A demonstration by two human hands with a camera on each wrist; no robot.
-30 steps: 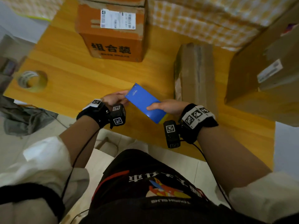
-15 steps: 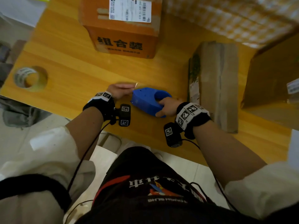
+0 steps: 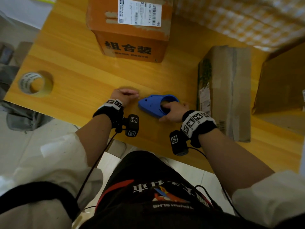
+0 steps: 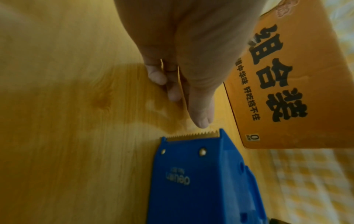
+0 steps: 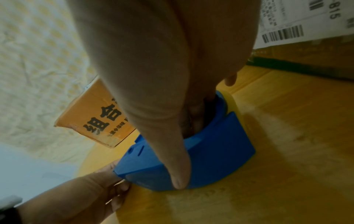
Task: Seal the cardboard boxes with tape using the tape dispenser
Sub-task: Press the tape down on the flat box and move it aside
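The blue tape dispenser (image 3: 151, 103) (image 4: 201, 181) (image 5: 220, 151) lies on the yellow wooden table (image 3: 79, 66) near its front edge. My right hand (image 3: 170, 111) (image 5: 182, 136) grips it, fingers pushed into its round opening and thumb down its side. My left hand (image 3: 126, 95) (image 4: 184, 106) rests on the table just beyond the serrated blade (image 4: 193, 134). Its thumb and fingers seem to pinch a thin clear strip of tape. An orange printed box (image 3: 132, 30) (image 4: 296, 75) stands behind. A brown box (image 3: 226, 90) lies to the right.
A spare tape roll (image 3: 33, 83) sits at the table's left end. A large cardboard box (image 3: 283, 83) stands at the far right. Checked cloth (image 3: 239, 17) lies behind the boxes. Bare tabletop spans between the orange box and my hands.
The dispenser has come down from in front of me onto the table and turned onto its side. My left hand has slid a little left, away from the blade.
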